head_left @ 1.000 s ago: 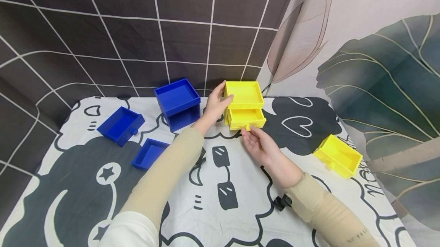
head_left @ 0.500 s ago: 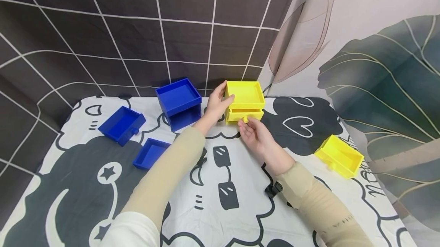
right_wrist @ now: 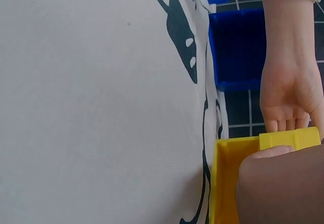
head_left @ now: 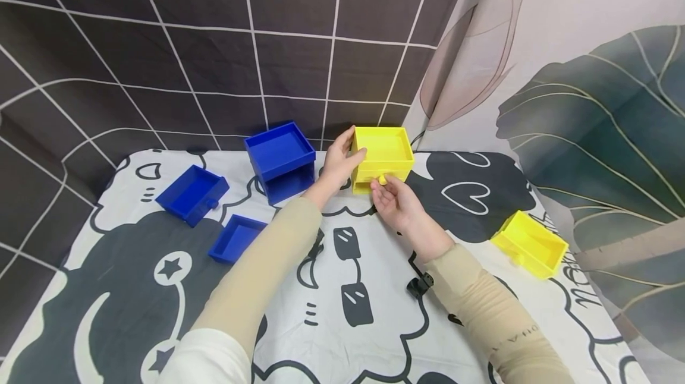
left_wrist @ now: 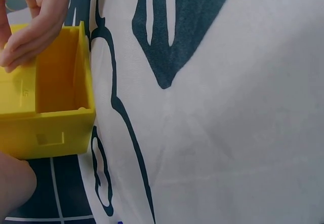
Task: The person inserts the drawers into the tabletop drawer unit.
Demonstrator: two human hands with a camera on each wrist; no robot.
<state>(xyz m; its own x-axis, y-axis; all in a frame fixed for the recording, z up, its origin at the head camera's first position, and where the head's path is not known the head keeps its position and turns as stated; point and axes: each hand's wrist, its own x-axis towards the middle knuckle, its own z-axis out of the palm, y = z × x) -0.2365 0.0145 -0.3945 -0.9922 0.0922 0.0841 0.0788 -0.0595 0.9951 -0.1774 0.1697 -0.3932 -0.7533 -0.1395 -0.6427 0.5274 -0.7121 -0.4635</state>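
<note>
A small yellow drawer cabinet (head_left: 381,141) stands toward the back of the cloth. My left hand (head_left: 337,164) grips its left side, with the thumb over the top rim. At the cabinet's front, my right hand (head_left: 400,207) pinches the round knob (head_left: 382,180) of a yellow drawer (head_left: 399,173), which sits in the upper slot, its front about level with the cabinet. Beneath that drawer the lower slot is bare, as the left wrist view shows beside the yellow cabinet wall (left_wrist: 76,133). My right fingertips partly hide the drawer's front.
Left of my left hand is a blue cabinet (head_left: 280,149) with an open front. Two blue drawers (head_left: 194,191) (head_left: 238,238) lie farther left. A second yellow drawer (head_left: 531,244) lies at the right on the patterned cloth (head_left: 342,348). A dark gridded curtain (head_left: 214,57) hangs behind.
The yellow drawer has slid back into the cabinet, from sticking well out to about level. My right hand moved away from me with it. My left hand stayed on the cabinet.
</note>
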